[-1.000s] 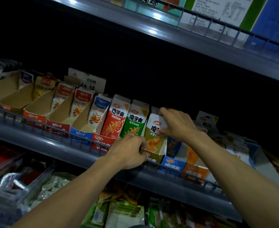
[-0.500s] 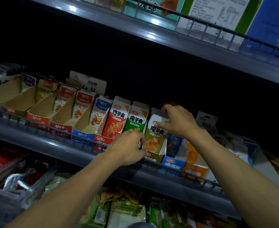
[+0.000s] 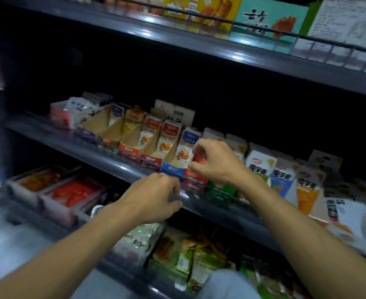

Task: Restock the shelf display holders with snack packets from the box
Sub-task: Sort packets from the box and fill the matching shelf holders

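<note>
A person's right hand [image 3: 217, 161] pinches a red snack packet [image 3: 200, 158] at the red display holder [image 3: 196, 176], apparently to seat it upright. The left hand [image 3: 154, 196] hovers loosely curled, holding nothing, near the shelf [image 3: 221, 210] rail. The supply box is unseen.

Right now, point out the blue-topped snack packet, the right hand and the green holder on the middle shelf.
blue-topped snack packet [image 3: 187, 145], head view, middle of its front face.
right hand [image 3: 217, 164], head view, back of the hand.
green holder [image 3: 221, 189], head view, its front panel below the right wrist.
</note>
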The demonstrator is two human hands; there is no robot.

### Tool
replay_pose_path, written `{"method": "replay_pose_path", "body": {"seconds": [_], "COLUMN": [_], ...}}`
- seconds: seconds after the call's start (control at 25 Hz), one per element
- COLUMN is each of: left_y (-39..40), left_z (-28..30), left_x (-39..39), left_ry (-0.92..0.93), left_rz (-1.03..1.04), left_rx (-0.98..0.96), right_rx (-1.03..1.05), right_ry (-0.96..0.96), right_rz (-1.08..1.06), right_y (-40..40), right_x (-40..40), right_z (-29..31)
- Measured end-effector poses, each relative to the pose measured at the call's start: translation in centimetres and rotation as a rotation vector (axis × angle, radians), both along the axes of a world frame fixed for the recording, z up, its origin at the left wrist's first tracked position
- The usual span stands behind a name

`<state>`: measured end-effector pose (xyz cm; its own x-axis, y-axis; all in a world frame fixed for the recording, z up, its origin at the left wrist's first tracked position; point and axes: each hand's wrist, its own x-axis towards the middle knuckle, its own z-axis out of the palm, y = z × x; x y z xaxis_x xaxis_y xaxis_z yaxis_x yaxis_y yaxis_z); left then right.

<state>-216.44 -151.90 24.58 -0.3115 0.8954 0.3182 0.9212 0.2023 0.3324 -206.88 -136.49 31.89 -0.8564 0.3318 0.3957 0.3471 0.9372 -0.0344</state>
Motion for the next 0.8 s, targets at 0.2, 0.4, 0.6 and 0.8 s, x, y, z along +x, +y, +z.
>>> {"method": "replay_pose_path", "body": {"seconds": [0.2,0.4,0.6,0.8], "left_y": [-8.5,-16.8,-24.7,-33.0], "left_z": [-2.4,-7.0,-12.7,-18.2], "left_x": [-3.7,-6.0,-7.1,-7.5], "left_ry": [0.013,-0.061,-0.145,-0.312], "left_rz": [0.209,0.404,0.649,0.931], "left_rx": [-0.099,-0.171,-0.231,-0.221], "right_rx": [-0.006,-0.069,-0.151,-0.272], "right_ry": [-0.080,-0.156,-0.265,-0.378], "right_rz": [0.201,0.424,0.593,0.742], "right_y": [-6.9,-14.1,-21.7,-29.9], "right_x": [-7.3,-15.0,-22.1,-27.5], "right_z": [-3.4,-7.7,-13.8,-20.9]}}
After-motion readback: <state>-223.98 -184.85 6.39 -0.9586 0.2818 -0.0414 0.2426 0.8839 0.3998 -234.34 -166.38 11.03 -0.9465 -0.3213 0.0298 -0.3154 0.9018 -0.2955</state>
